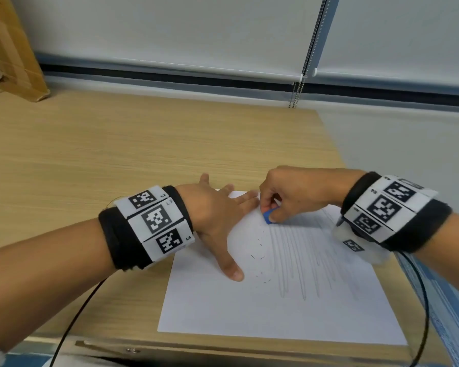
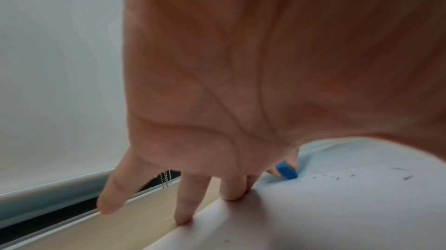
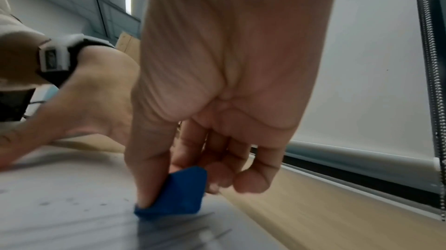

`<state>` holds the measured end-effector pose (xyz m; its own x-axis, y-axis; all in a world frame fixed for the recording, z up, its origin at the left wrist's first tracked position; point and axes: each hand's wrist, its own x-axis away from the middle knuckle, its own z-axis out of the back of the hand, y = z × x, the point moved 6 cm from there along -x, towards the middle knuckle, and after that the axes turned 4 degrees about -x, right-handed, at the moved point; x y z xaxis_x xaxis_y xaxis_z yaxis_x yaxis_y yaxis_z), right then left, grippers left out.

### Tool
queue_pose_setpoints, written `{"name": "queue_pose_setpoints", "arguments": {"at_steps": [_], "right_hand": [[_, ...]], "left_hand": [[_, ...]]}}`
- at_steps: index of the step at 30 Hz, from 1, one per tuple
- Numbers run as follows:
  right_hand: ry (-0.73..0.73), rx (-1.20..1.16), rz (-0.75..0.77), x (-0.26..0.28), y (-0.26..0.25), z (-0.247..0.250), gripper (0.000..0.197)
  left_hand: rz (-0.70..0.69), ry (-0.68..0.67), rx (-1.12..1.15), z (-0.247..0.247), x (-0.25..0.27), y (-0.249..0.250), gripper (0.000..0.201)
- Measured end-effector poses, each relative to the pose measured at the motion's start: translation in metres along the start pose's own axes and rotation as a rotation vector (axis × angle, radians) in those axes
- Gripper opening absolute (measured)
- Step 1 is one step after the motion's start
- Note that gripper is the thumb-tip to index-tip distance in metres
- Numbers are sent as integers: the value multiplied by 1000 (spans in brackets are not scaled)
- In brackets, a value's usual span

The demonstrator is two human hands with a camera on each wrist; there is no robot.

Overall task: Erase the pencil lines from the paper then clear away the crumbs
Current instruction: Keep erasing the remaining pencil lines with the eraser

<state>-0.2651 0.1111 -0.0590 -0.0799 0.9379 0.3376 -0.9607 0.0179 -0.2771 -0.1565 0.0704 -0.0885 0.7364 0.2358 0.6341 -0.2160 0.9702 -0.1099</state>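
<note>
My left hand (image 1: 217, 215) lies flat on the paper (image 1: 249, 308), fingers straight and spread, thumb pressing down nearer me. It is there as an anchor: the sheet would slide or buckle under rubbing, so I pin its far left part just beside where I work. From the left wrist view two fingertips (image 2: 231, 195) sit right on the paper's far edge, with the little finger out over the desk (image 1: 90, 154).

My right hand (image 1: 289, 194) pinches the blue eraser (image 1: 268, 217) between thumb and the first fingers, the others curled behind it. I hold it tilted so one corner bears on the paper, which I judge gives a narrow, firm contact at the top of the pencil lines (image 1: 310, 255).

Those lines run toward me across the right half of the sheet and most are plainly unerased. Dark crumbs (image 1: 260, 250) lie scattered on the clean strip between my thumb and the lines, so clearing them is not yet begun.

As for writing: the wrist bands (image 1: 157, 223) carry black-and-white square markers with tiny characters at their corners, too small for me to read with confidence. The eraser shows no label.
</note>
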Motion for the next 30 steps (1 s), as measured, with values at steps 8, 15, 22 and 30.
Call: {"name": "queue_pose_setpoints", "arguments": {"at_steps": [8, 15, 22, 30], "right_hand": [[-25, -21, -2, -1, 2, -1, 3], [37, -19, 15, 0, 2, 0, 5], [161, 23, 13, -2, 6, 9, 8], [162, 49, -6, -3, 4, 12, 6]], "left_hand": [[-6, 13, 33, 1, 3, 1, 142], [-14, 6, 36, 1, 3, 2, 141], [-12, 15, 57, -1, 1, 0, 144], [16, 25, 51, -2, 0, -2, 146]]}}
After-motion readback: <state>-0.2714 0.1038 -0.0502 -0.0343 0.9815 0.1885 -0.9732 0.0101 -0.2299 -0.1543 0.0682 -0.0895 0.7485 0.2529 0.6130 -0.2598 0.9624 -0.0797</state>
